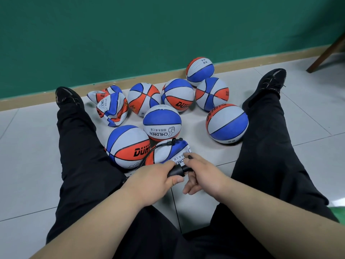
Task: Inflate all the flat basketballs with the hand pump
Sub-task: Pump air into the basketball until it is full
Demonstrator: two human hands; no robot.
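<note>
On the floor [308, 128], between the person's 2 outstretched legs [78, 146], lie 7 round basketballs [162, 122]. 2 crumpled basketballs [112, 111] sit far left, near the wall [130, 34]. A half-flat ball [168, 152] lies nearest, just behind the hand pump [177, 171].

I wear plain black trousers [80, 146], softly creased, covering both legs down to the ankles. My left shoe [67, 97] and right shoe [270, 81] are black as well, with thin pale stitch lines across the uppers. My forearms [112, 221] are bare.
</note>
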